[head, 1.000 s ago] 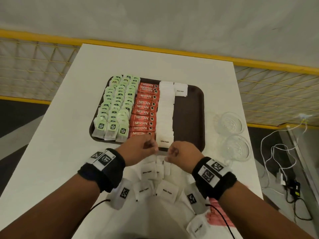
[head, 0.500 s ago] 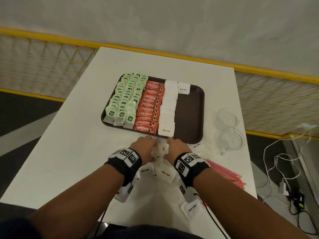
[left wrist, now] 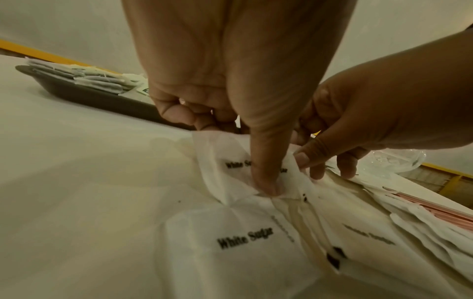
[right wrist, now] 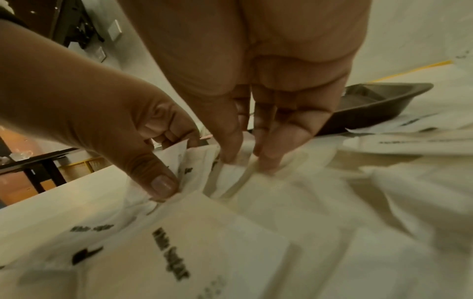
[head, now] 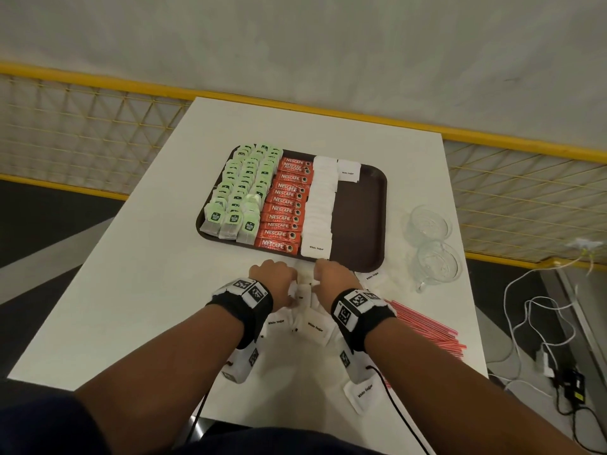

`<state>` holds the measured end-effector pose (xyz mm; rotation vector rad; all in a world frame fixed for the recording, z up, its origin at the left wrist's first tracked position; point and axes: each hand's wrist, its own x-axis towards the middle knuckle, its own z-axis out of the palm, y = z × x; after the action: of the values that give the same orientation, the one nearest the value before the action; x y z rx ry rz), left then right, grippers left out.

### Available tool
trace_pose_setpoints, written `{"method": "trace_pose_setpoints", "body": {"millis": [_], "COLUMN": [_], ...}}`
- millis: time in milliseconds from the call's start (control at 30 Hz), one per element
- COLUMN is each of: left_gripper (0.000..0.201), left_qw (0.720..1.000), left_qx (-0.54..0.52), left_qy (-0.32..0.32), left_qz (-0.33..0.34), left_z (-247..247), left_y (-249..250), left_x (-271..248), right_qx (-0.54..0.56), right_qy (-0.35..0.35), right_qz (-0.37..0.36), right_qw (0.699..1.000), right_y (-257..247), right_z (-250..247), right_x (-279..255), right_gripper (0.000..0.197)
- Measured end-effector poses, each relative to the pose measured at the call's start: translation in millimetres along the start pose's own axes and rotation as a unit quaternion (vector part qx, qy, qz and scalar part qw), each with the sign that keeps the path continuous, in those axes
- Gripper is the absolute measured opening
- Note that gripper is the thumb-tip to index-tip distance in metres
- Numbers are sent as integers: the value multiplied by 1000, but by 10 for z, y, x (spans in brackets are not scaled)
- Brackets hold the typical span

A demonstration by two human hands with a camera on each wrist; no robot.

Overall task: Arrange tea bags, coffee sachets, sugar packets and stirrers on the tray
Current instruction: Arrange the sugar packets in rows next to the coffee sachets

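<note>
On tray point(head: 361, 224): sachets point(head: 282, 208) (sugar point(head: 320, 205) alongside)

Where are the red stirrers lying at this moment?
In the head view the red stirrers lie in a bundle on the white table, off the tray, just right of the right hand and nearer than the glass cups.

The dark brown tray point(head: 361, 224) holds three rows of green-tagged tea bags point(head: 241, 195) at its left side, a column of red coffee sachets point(head: 285, 205) beside them, then a column of white sugar packets point(head: 320, 205), with a single packet point(head: 348, 170) at the tray's far edge. More white sugar packets point(head: 312, 326) lie loose in a heap just in front of the tray. A bundle of red stirrers point(head: 427, 326) lies flat, off the tray's near right corner.
</note>
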<state>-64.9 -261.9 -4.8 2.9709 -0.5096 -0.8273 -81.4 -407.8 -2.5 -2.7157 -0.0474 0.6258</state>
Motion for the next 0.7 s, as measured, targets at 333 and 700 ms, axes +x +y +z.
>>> {"method": "trace_pose_setpoints", "body": {"millis": [333, 700], "left_gripper": [39, 20], "left_qw": [938, 888], "left_qx": [-338, -427], "left_qy": [80, 166], "left_qz": [-6, 34], "left_z": [-255, -642], "left_y": [-206, -172], "left_x": [-71, 158], "right_qx": [265, 395], "right_qy": [38, 75], "right_qz": [68, 15], "right_qw": [961, 915], "right_y": [241, 305], "right_z": [-305, -722], "right_x": [67, 165], "right_gripper": [10, 8]}}
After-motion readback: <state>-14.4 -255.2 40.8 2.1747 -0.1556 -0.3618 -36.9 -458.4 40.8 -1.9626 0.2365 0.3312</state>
